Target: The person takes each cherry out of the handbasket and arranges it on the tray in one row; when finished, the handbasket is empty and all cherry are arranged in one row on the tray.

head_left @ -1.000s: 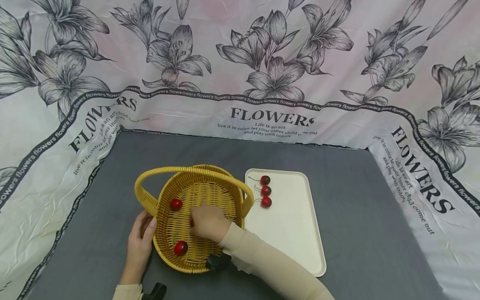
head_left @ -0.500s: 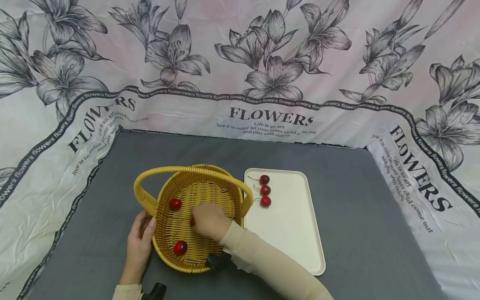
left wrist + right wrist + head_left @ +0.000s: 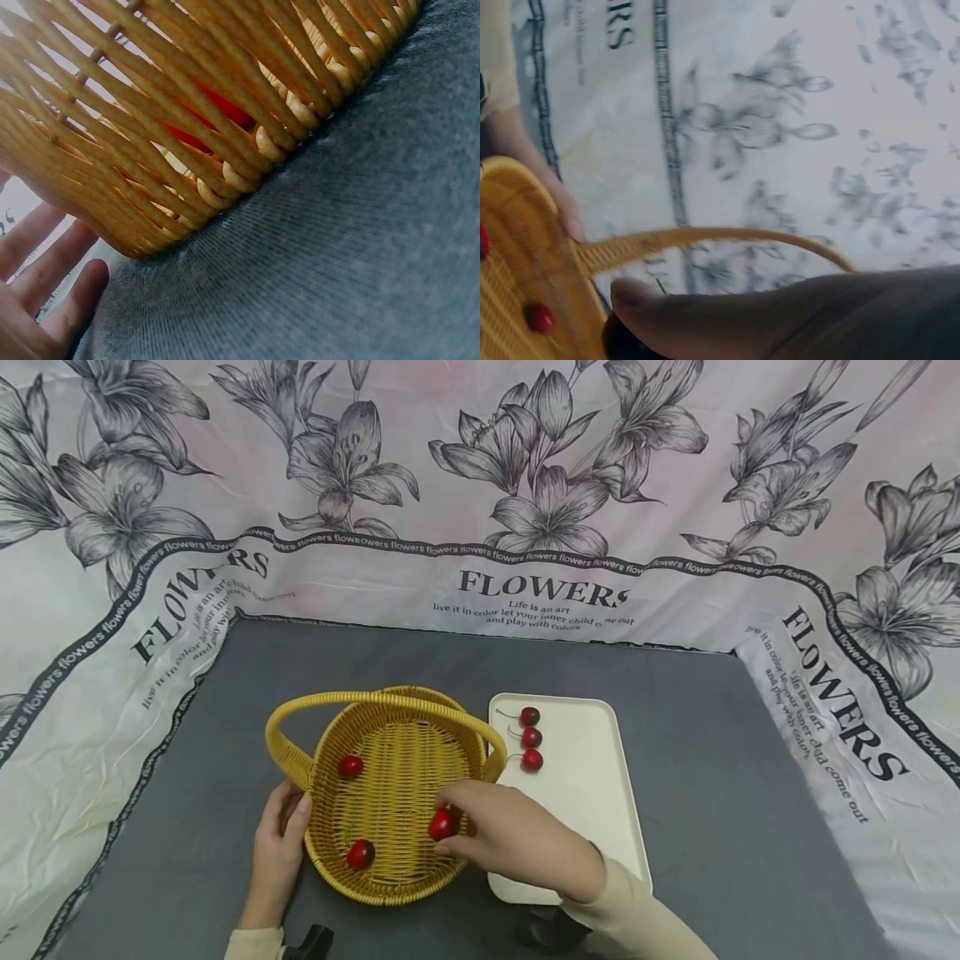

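Note:
A yellow wicker basket (image 3: 397, 760) with a tall arched handle stands left of a cream tray (image 3: 585, 802). Over the basket's right side, my right hand (image 3: 517, 835) pinches a dark red cherry (image 3: 443, 824) between thumb and fingers. The right wrist view shows that thumb (image 3: 705, 319) across the held cherry (image 3: 622, 337), its green stem poking up. Two more cherries, one upper (image 3: 351, 767) and one lower (image 3: 361, 855), lie inside the basket. My left hand (image 3: 281, 835) rests against the basket's outer left wall, with fingers (image 3: 45, 262) extended along the weave in the left wrist view.
Three cherries (image 3: 531, 737) with stems line up along the tray's upper left edge. A dark grey cloth (image 3: 712, 802) covers the table. Behind and beside it hangs a white flower-printed sheet (image 3: 540, 577). The basket handle (image 3: 390, 698) arches over the basket's back part.
My right hand has risen from the basket's middle and moved right toward the tray, bringing a cherry with it. The left hand stays at the basket's side.

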`<state>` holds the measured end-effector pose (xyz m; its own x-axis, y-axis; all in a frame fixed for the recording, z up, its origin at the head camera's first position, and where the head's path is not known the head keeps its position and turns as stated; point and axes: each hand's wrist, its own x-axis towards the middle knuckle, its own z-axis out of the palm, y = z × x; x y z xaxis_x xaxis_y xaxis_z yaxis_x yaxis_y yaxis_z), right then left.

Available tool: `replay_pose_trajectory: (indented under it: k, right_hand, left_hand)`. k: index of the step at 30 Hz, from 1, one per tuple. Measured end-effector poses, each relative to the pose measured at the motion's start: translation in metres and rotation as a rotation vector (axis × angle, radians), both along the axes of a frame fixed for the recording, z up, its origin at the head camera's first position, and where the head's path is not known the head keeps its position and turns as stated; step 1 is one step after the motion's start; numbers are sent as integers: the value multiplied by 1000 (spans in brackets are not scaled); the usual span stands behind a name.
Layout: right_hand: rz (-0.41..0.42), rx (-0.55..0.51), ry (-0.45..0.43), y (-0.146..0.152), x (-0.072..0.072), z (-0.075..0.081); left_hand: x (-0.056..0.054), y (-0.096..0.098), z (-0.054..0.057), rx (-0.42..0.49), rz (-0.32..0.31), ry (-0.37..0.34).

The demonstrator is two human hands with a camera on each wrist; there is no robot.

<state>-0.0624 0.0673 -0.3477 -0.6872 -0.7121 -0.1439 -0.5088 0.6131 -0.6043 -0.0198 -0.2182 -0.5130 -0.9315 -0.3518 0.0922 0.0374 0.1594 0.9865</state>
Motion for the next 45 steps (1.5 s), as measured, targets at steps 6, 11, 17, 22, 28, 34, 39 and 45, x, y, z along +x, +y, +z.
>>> replay_pose_trajectory:
  k: [6, 11, 17, 22, 28, 34, 39, 45]
  right_hand:
    - [-112, -103, -121, 55, 12, -4]
    - [-211, -129, -194, 85, 8, -41]
    - [-353, -142, -29, 105, -4, -83]
    - [-444, -183, 51, 111, -12, -106]
    - [-504, -179, 74, 110, -23, -128]
    - [-524, -187, 115, 108, -29, -140]
    - [-548, -178, 135, 106, -31, -143]
    - [-555, -178, 108, 105, -34, -145]
  left_hand:
    - [0, -1, 2, 4, 2, 6]
    - [1, 0, 3, 16, -8, -3]
    - [-1, 0, 5, 11, -2, 0]
    - [-3, 0, 6, 10, -6, 9]
    - [-3, 0, 5, 3, -5, 7]
    - [-2, 0, 4, 1, -3, 4]
    - [-2, 0, 3, 7, -9, -2]
    - [-1, 0, 2, 8, 5, -6]
